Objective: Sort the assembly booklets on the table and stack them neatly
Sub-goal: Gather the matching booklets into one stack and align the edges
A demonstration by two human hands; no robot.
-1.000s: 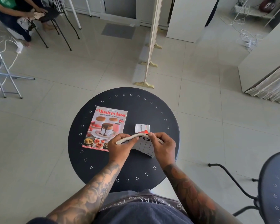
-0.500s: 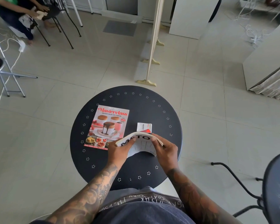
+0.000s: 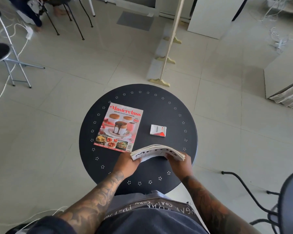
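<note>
Both hands, the left hand and right hand, fingers closed on its ends, have lowered the bowed booklet bundle toward the table, near-right of the cookbook, squaring it for stacking.
</note>
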